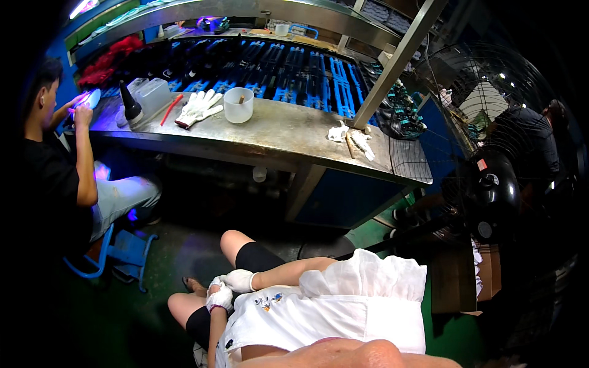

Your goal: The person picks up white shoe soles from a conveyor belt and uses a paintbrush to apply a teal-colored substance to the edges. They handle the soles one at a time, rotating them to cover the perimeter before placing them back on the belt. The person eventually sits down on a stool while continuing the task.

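I am seated, and both my hands wear white knit gloves and meet over my bare knees (184, 305). My left hand (219, 299) is curled into a fist, with its forearm rising from the lower edge. My right hand (236, 280) lies against it from the right, at the end of a forearm that comes out of a ruffled white sleeve (368, 270). The right fingers touch the left glove; whether they pinch it is unclear. Neither hand shows any object in it. Small decorations (269, 301) sit on my white clothing just beside the hands.
A steel workbench (276, 144) stands ahead with a translucent cup (238, 105), spare white gloves (197, 108), a black bottle (130, 104) and crumpled cloth (353, 138). A seated co-worker (55, 172) works at its left end. A large black fan (491, 184) stands right.
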{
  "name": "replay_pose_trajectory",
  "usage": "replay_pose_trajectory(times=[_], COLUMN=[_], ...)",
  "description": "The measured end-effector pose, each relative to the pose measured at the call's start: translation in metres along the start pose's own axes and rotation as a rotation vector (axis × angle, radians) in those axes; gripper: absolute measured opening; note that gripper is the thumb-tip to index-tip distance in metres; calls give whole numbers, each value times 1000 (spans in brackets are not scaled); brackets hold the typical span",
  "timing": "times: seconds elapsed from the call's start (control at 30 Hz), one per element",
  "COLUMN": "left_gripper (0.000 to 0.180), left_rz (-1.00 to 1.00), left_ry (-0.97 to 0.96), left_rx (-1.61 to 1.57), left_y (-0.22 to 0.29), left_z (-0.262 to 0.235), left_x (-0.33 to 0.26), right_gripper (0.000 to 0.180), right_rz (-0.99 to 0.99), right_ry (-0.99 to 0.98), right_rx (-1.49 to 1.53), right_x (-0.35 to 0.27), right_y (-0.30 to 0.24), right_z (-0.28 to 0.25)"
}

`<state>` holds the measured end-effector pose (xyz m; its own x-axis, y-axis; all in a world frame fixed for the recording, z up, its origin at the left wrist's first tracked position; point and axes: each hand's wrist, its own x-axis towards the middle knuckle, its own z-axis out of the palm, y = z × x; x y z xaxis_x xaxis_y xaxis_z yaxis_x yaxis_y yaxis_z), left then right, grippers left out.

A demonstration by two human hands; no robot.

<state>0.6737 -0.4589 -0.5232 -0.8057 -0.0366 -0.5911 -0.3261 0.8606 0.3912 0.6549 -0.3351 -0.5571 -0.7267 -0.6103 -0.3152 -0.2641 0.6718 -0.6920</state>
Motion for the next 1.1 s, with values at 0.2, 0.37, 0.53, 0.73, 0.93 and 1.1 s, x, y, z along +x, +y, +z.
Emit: replay_pose_trajectory(times=[0.2, 0.37, 0.53, 0.73, 0.93, 1.1], left_gripper=[29, 32, 29, 38, 35, 23], left_rz=[142, 421, 253, 177, 109, 106], left_ry=[70, 133, -52, -110, -14, -41], left_rx=[-148, -58, -58, -19, -92, -111], left_y=[-31, -40, -29, -3, -39, -33], left_z=[21, 31, 26, -5, 22, 45], left_x=[11, 23, 20, 7, 17, 41], right_gripper=[23, 21, 24, 23, 20, 27], right_rz=[-127, -171, -37, -62, -108, -129], right_ry=[-108, -34, -107, -97, -222, -292], right_rx=[-216, -163, -239, -181, -159, -300], right_x=[5, 4, -5, 4, 23, 48], right_y=[2, 5, -1, 1, 8, 78], right_z=[15, 22, 11, 10, 30, 52])
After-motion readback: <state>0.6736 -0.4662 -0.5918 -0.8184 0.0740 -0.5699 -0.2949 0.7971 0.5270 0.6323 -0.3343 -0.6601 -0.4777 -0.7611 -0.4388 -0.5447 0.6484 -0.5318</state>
